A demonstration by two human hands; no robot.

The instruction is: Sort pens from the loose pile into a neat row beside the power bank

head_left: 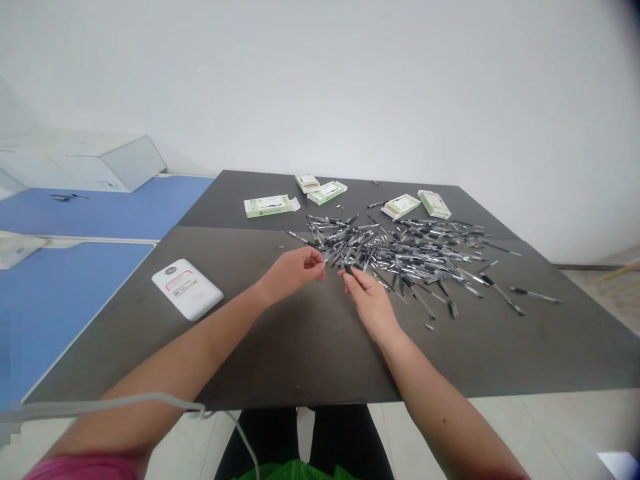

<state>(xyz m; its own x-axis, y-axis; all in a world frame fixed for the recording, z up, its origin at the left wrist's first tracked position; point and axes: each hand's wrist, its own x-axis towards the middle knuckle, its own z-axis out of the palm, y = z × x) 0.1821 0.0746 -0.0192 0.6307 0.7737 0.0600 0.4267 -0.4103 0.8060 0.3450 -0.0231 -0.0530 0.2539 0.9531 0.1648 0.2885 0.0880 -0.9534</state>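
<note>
Since the clear-barrelled, black-capped plastic pens lie crossed in one loose heap, a careless brush of the wrist could set them sliding, and the strays near the right side of the dark grey tabletop might roll off if knocked. The left hand has its thumb and fingertips pressed into a pinch at the heap's near edge, on something too thin to make out. The right hand sits just beside it, with its fingers slightly spread and touching a black pen end; whether that end is gripped, I cannot tell.

Counted, there are two hands, five slim white-and-green cardboard cartons beyond the heap, and one flat white rectangular box off to the left. The pens themselves are too many and too tangled to count, but they clearly run to many dozens. Beyond the dark table lie two blue-topped tables — one bearing a large pale box.
</note>
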